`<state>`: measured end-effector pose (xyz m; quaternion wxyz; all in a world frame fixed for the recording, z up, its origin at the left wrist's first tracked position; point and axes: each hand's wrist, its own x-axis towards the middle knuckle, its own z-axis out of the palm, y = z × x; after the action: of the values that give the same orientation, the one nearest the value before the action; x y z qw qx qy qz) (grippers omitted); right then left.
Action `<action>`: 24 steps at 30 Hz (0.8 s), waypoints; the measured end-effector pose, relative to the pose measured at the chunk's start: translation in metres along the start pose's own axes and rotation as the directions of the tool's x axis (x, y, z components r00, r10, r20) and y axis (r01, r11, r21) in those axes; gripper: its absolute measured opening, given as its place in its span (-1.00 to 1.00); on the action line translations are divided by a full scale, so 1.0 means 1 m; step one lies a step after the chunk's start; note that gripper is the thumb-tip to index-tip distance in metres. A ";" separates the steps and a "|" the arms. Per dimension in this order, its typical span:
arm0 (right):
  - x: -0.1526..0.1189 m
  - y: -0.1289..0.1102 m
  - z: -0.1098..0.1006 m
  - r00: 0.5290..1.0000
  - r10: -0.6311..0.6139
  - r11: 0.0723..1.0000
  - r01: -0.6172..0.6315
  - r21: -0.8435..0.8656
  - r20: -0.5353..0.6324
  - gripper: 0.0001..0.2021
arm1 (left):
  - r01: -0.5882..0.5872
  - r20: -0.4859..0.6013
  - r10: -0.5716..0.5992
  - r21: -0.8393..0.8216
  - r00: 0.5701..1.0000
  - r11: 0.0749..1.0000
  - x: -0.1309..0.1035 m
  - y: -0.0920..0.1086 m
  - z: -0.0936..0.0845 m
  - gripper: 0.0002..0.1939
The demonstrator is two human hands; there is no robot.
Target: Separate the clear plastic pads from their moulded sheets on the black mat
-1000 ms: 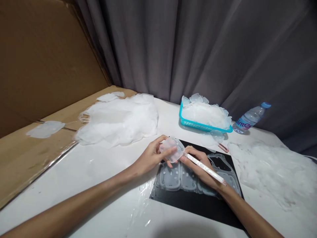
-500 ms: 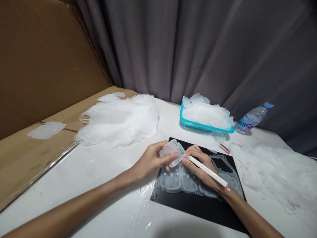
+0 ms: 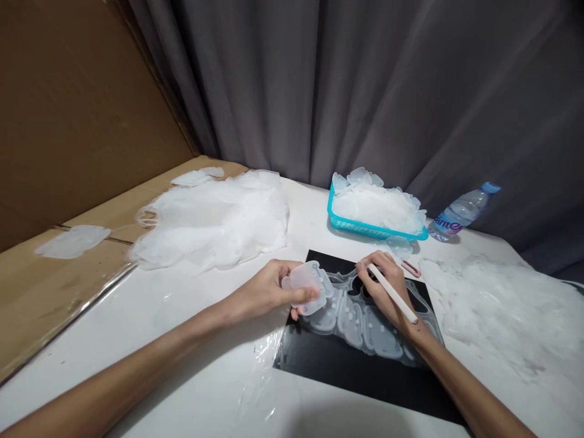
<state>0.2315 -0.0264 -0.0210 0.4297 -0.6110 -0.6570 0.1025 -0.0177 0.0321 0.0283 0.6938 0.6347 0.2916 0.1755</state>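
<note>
Between the thumb and fingers of my left hand are thin, frosted plastic pieces with wavy edges, apparently stacked. My right hand is closed around a slim white pen-like tool; its tip is hidden by my fingers. Under both hands lies a translucent moulded plastic sheet with several rounded, dotted shapes and cut-out gaps near its far side. The sheet rests on a black mat, and my right hand is over its far part.
A turquoise basket heaped with similar pieces stands at the back, beside a tilted-looking water bottle. A full white plastic bag lies left, clear plastic scraps right. A small pink object lies behind the mat. Cardboard borders the left.
My right hand has moved away from the pieces in my left hand to the sheet's far side. My left hand has shifted slightly left, still holding the pieces. More of the sheet shows.
</note>
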 end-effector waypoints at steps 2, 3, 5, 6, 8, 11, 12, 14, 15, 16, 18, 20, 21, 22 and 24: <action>0.003 0.004 -0.006 1.000 0.003 1.000 -0.003 0.000 0.026 -0.92 | -0.026 0.007 0.026 0.054 1.000 0.998 -0.002 0.006 -0.003 -0.71; 0.005 0.004 -0.009 1.000 -0.012 1.000 0.012 -0.007 0.028 -0.88 | -0.034 0.002 0.034 0.079 0.999 0.996 -0.002 0.008 -0.005 -0.71; 0.007 0.000 -0.015 0.999 -0.038 0.999 0.037 -0.039 -0.028 -0.74 | -0.037 -0.007 0.038 0.112 0.999 0.993 -0.001 0.008 -0.006 -0.70; 0.008 -0.003 -0.017 0.996 -0.043 0.998 0.039 -0.050 -0.077 -0.73 | -0.037 -0.009 0.038 0.116 0.999 0.993 -0.001 0.007 -0.007 -0.70; 0.008 -0.013 -0.020 0.989 -0.050 0.999 0.046 -0.029 -0.142 -0.76 | -0.043 -0.005 0.043 0.106 0.999 0.993 0.001 0.003 -0.007 -0.70; 0.003 -0.033 -0.017 0.997 -0.070 0.987 0.067 0.145 0.018 -0.80 | -0.046 0.001 0.046 0.083 0.999 0.996 0.003 -0.007 -0.001 -0.71; 0.001 -0.039 -0.015 0.990 -0.075 0.975 0.047 0.217 0.120 -0.81 | -0.051 -0.009 0.052 0.075 0.999 0.996 0.004 -0.010 0.002 -0.72; -0.002 -0.048 -0.013 0.963 -0.052 0.949 -0.035 0.312 0.266 -0.84 | -0.072 -0.054 0.076 0.068 0.996 0.995 0.004 -0.016 0.009 -0.72; -0.001 -0.050 -0.014 0.955 -0.021 0.942 -0.081 0.326 0.295 -0.83 | -0.087 -0.076 0.094 0.088 0.993 0.992 0.003 -0.018 0.011 -0.71; 0.001 -0.050 -0.017 0.955 0.021 0.938 -0.121 0.324 0.294 -0.83 | -0.106 -0.088 0.119 0.135 0.989 0.985 0.001 -0.019 0.012 -0.70; 0.009 -0.039 -0.028 0.971 0.120 0.941 -0.178 0.288 0.207 -0.80 | -0.142 -0.040 0.162 0.302 0.986 0.943 -0.003 -0.018 0.012 -0.63; 0.020 -0.016 -0.045 0.974 0.204 0.950 -0.220 0.223 0.094 -0.75 | -0.191 0.076 0.176 0.501 0.981 0.844 -0.009 -0.016 0.008 -0.55; 0.026 -0.002 -0.054 0.971 0.230 0.956 -0.237 0.173 0.059 -0.72 | -0.229 0.136 0.184 0.583 0.973 0.779 -0.011 -0.015 0.007 -0.54; 0.030 0.013 -0.062 0.970 0.236 0.965 -0.241 0.106 0.055 -0.69 | -0.272 0.190 0.195 0.649 0.962 0.711 -0.013 -0.014 0.006 -0.56; 0.033 0.042 -0.076 0.976 0.214 0.975 -0.211 -0.075 0.045 -0.62 | -0.359 0.266 0.243 0.742 0.933 0.566 -0.015 -0.014 0.006 -0.60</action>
<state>0.3179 -0.0167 0.0126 0.3772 -0.6894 -0.6021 0.1410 -0.0271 0.0167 0.0173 0.3266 0.9223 0.1785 0.1040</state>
